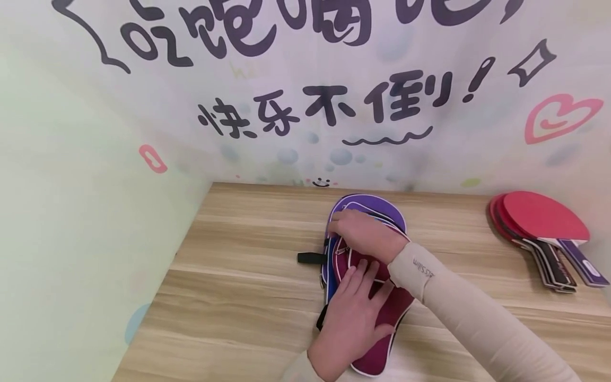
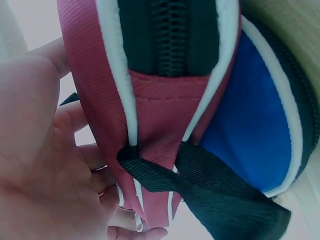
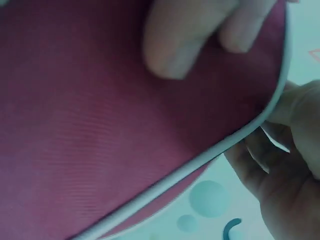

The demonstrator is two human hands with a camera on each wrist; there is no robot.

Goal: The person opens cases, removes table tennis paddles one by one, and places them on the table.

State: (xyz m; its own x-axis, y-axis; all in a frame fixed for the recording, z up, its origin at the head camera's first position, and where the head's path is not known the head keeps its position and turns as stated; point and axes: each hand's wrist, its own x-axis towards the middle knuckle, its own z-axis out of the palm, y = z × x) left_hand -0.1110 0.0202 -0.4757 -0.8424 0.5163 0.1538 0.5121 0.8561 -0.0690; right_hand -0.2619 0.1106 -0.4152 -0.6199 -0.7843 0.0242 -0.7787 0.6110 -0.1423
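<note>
A maroon table tennis paddle case (image 1: 401,305) with white piping lies on top of a blue case (image 2: 250,115) and a purple case (image 1: 377,204). My left hand (image 1: 350,310) rests on its front with fingers spread. My right hand (image 1: 367,233) reaches across above it, fingers curled over the left rim of the maroon case. A zipper pull (image 1: 342,250) hangs just below those fingers. In the right wrist view, the right hand (image 3: 290,150) is at the piped edge, while left fingertips (image 3: 175,55) press the fabric. A black strap (image 2: 220,190) hangs off the maroon case's side.
Several red table tennis paddles (image 1: 546,215) lie stacked at the right of the wooden table (image 1: 238,276), handles toward me. A printed backdrop (image 1: 286,143) stands behind the table and along its left. Another black strap (image 1: 311,258) sticks out left from the cases.
</note>
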